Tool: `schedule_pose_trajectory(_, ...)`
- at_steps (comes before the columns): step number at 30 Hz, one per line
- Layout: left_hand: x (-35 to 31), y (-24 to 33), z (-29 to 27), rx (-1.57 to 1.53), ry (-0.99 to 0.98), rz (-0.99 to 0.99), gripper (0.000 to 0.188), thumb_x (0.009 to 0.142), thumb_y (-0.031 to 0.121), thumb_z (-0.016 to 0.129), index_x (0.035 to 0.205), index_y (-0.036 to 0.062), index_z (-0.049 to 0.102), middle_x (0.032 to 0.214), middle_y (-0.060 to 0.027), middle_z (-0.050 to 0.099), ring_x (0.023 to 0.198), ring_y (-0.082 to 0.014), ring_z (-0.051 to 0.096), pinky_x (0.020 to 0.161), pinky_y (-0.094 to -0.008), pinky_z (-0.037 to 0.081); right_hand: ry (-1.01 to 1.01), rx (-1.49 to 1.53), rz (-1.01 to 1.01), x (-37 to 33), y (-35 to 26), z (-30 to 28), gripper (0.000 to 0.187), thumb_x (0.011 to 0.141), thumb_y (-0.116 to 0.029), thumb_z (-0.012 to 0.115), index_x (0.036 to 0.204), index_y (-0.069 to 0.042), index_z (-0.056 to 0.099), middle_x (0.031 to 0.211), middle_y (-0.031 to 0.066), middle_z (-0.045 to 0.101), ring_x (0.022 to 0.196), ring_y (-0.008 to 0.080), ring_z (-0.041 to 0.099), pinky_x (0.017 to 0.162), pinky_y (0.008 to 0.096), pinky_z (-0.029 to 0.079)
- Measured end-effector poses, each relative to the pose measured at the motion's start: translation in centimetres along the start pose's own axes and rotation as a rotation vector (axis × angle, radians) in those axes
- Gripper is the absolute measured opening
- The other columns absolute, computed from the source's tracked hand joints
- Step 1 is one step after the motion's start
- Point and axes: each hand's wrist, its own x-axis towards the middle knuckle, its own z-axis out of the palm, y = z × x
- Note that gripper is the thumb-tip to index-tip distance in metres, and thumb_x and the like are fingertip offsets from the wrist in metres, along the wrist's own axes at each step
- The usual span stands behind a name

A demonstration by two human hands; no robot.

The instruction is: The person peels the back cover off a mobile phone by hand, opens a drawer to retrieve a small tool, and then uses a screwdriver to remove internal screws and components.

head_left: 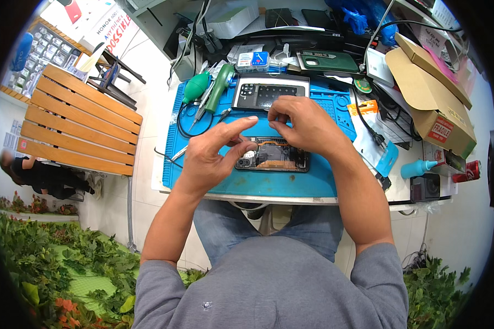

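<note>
An opened smartphone (pixel 282 164), its inner parts and an orange ribbon cable bared, lies flat on a blue repair mat (pixel 225 185). At the phone's left end is my left hand (pixel 209 153), index finger and thumb held apart, with nothing visible between them. My right hand (pixel 304 125) hovers over the phone's far right side. Its thumb and fingertips are pinched together, and whatever they hold, if anything, is too small to tell. Just beyond both hands lies a silver-edged tray-like piece (pixel 298 88) with a dark phone part on it.
A green air blower (pixel 196 88) and a green electric screwdriver (pixel 220 89) lie at the mat's far left. Behind are a small clear case (pixel 252 61) and a green phone case (pixel 330 62). Cardboard boxes (pixel 422 82), cables and a blue bottle (pixel 417 169) crowd the right.
</note>
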Motion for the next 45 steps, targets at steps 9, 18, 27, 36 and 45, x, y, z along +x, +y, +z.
schedule_pose_trajectory(9, 1.4, 1.4, -0.2, 0.009, -0.009, -0.054, 0.054, 0.095, 0.003, 0.079, 0.147, 0.0164, 0.069, 0.116, -0.0123, 0.08, 0.094, -0.0198, 0.079, 0.08, -0.0325, 0.063, 0.134, 0.04, -0.098, -0.2, -3.9, -2.9, 0.011, 0.091, -0.003, 0.079, 0.1, -0.002, 0.073, 0.087, 0.0117, 0.071, 0.075, 0.0238, 0.07, 0.065, 0.0367, 0.053)
schedule_pose_trajectory(18, 0.4, 2.1, -1.1, 0.212, -0.087, -0.071, 0.06, 0.095, 0.003, 0.08, 0.151, 0.0169, 0.066, 0.104, -0.0088, 0.082, 0.089, -0.0173, 0.079, 0.083, -0.0321, 0.063, -0.545, -0.081, -0.058, -8.3, -13.4, -4.2, 0.023, 0.084, -0.004, 0.065, 0.106, -0.005, 0.073, 0.094, 0.0155, 0.075, 0.086, 0.0383, 0.075, 0.074, 0.0489, 0.059)
schedule_pose_trajectory(27, 3.2, 1.3, -0.8, 0.23, -0.167, -0.108, 0.063, 0.099, 0.007, 0.075, 0.158, 0.0219, 0.057, 0.1, -0.0113, 0.08, 0.086, -0.0211, 0.079, 0.079, -0.0346, 0.06, -1.155, -0.113, 0.589, -17.2, 1.1, 23.0, 0.04, 0.094, -0.026, 0.059, 0.121, -0.005, 0.081, 0.129, 0.0239, 0.075, 0.12, 0.0409, 0.072, 0.103, 0.0485, 0.056)
schedule_pose_trajectory(36, 7.6, 0.2, -0.3, 0.148, -0.495, -0.197, 0.065, 0.091, 0.001, 0.078, 0.151, 0.0198, 0.065, 0.101, -0.0121, 0.081, 0.086, -0.0261, 0.08, 0.079, -0.0356, 0.061, -1.142, 0.03, 0.699, -17.5, 1.8, 23.6, 0.041, 0.093, -0.021, 0.061, 0.128, -0.006, 0.076, 0.136, 0.0228, 0.072, 0.125, 0.0419, 0.069, 0.106, 0.0496, 0.054)
schedule_pose_trajectory(45, 6.0, 0.2, -1.2, -0.04, -0.378, -0.186, 0.07, 0.091, -0.009, 0.075, 0.155, 0.0163, 0.06, 0.097, -0.0088, 0.077, 0.092, -0.019, 0.078, 0.085, -0.0336, 0.061, -0.939, -0.023, 0.616, -13.8, 1.5, 24.3, 0.044, 0.092, -0.016, 0.063, 0.135, -0.007, 0.072, 0.142, 0.0217, 0.069, 0.13, 0.0429, 0.065, 0.108, 0.0506, 0.052)
